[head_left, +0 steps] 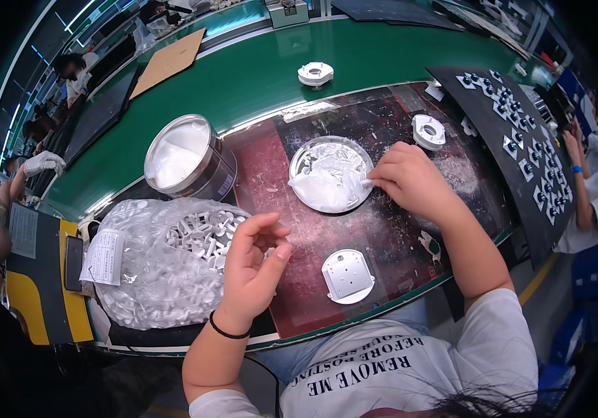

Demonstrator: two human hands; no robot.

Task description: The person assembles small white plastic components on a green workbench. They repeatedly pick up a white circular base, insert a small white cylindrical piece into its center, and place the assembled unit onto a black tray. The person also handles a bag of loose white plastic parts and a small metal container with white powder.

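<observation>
Green bench: right hand [410, 180] pinches a small white piece (fingers bent) at paste dish [330, 174]; left hand [252, 268] half-open, empty.

Long green conveyor belt [257, 76] curving through a dim workshop, with a dark worn work mat [396, 230] laid at its near edge. Cardboard sheet [168, 61] and black foam trays [515, 132] farther along; co-workers [584, 181] seated on both sides.
</observation>
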